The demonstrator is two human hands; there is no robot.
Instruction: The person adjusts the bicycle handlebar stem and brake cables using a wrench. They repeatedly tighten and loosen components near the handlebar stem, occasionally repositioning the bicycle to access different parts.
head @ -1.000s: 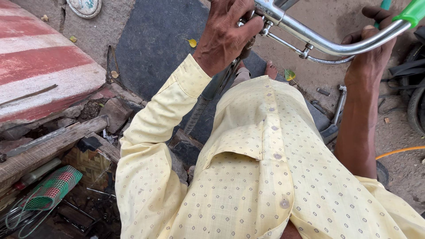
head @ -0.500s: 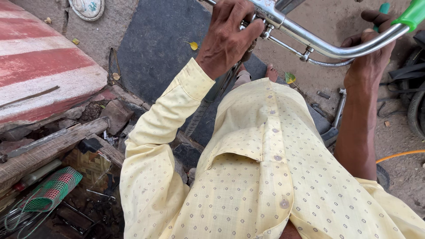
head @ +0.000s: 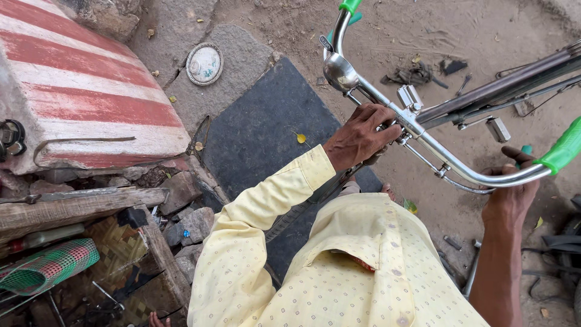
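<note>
Left hand (head: 362, 134) is closed around the chrome handlebar (head: 423, 130) beside the stem clamp; right hand (head: 507, 200), under the bar near the green grip sleeve (head: 563, 148), holds a dark-handled tool (head: 517, 152). In my judgement, the bar should be braced firmly so it cannot twist while the fitting is worked. The handlebar's long axis sweeps from upper left of the stem to lower right, above the dark mat (head: 266, 139).

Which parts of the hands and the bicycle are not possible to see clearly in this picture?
Head view:
- Left hand: fingertips hidden behind the handlebar stem.
- Right hand: the tool it holds is mostly covered by the hand and bar.
- Front wheel: hidden under the yellow shirt.
- Bicycle frame: cut off by the right edge.
</note>
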